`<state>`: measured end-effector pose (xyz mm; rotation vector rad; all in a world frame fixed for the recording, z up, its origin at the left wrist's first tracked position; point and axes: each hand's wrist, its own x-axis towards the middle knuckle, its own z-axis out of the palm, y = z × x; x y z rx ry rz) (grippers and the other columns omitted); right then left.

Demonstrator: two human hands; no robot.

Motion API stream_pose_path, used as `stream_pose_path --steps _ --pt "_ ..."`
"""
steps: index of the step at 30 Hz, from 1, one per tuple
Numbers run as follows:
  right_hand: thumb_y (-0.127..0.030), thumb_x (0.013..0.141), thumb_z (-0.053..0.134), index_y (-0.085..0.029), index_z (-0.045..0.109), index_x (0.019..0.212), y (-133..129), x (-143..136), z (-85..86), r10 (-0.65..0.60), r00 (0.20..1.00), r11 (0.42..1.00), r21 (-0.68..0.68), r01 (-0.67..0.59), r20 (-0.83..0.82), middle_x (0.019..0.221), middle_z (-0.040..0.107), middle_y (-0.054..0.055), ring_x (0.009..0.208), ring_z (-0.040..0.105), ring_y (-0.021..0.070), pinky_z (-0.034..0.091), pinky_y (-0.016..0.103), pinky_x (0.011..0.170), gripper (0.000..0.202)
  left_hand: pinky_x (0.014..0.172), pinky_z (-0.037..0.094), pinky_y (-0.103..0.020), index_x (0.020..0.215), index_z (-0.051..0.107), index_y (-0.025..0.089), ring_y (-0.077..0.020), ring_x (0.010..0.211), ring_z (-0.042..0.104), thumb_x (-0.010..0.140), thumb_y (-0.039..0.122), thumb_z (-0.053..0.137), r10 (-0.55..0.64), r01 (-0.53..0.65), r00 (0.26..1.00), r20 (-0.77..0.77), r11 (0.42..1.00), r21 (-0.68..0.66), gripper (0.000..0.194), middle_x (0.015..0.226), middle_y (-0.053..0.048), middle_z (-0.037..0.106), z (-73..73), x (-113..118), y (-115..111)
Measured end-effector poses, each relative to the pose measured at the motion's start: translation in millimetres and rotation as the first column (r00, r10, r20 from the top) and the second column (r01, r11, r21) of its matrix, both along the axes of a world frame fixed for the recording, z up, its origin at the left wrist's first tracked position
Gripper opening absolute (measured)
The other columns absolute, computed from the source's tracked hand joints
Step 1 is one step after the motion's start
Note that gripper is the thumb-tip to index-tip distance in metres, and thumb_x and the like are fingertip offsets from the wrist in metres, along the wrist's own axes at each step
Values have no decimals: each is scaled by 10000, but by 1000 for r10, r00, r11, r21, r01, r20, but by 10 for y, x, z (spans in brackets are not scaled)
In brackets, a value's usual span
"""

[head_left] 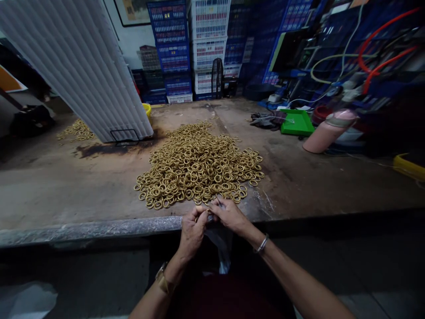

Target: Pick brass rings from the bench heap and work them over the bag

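A large heap of brass-coloured rings (199, 164) lies on the worktable (299, 186), close to its front edge. Just in front of the heap, my left hand (194, 228) has its fingers closed in a pinch, with a bit of a brass-coloured ring showing at the fingertips. My right hand (229, 215) meets it there, its fingers also pinched together; what they hold is too small to name. Below the hands hangs a translucent plastic bag (221, 246), partly hidden by them.
A corrugated white panel (83, 66) stands at the left, with a smaller ring pile (78, 130) beside it. To the right are a green tray (296, 122), a pink bottle (327, 133) and red hoses. Stacked crates (209, 44) stand behind.
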<state>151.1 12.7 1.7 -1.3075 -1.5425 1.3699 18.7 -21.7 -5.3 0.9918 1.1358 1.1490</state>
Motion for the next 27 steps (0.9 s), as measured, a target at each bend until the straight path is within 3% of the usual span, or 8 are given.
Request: stream_pose_path --steps 6,12,16,19,22,27 --pt "-271 674 530 -166 507 574 25 -38 67 -67 993 994 92 57 102 540 447 -52 536 387 75 311 187 502 147 367 199 -157 664 474 167 -32 370 283 743 506 517 -130 148 985 115 976 -159 351 495 67 404 -13 -16 -21" --pt "-294 737 461 -179 490 616 31 -40 -2 -44 999 998 45 43 16 521 473 -49 493 406 81 335 199 509 170 381 204 -144 741 481 163 -25 414 334 722 470 568 -90 139 962 259 974 -179 320 601 50 465 4 -23 -30" --pt "-270 775 436 -177 528 668 -1 4 -51 -77 979 975 219 35 187 609 538 -14 577 470 101 349 207 568 169 379 202 -147 766 481 169 -25 412 329 744 462 547 -80 125 960 267 980 -155 301 617 49 477 -15 -26 -37" --pt "-219 778 433 -185 554 728 -72 24 -29 -21 904 942 312 -126 428 671 587 11 617 500 114 323 209 579 135 379 194 -152 738 473 172 -24 398 294 755 464 533 -92 121 969 228 986 -116 299 578 61 443 -18 -29 -37" --pt "-152 744 437 -187 561 767 -141 19 -2 29 788 914 303 -270 615 662 601 20 592 500 121 276 219 547 130 379 185 -158 717 465 171 -30 392 261 771 467 510 -109 125 978 177 989 -80 305 520 73 383 -16 -28 -31" --pt "-160 751 430 -187 571 845 -160 -9 -15 71 696 904 249 -348 714 712 626 30 644 535 139 266 229 562 171 393 215 -157 702 462 166 -35 419 297 739 491 538 -73 79 992 100 995 -55 335 544 63 401 -26 -28 -30"
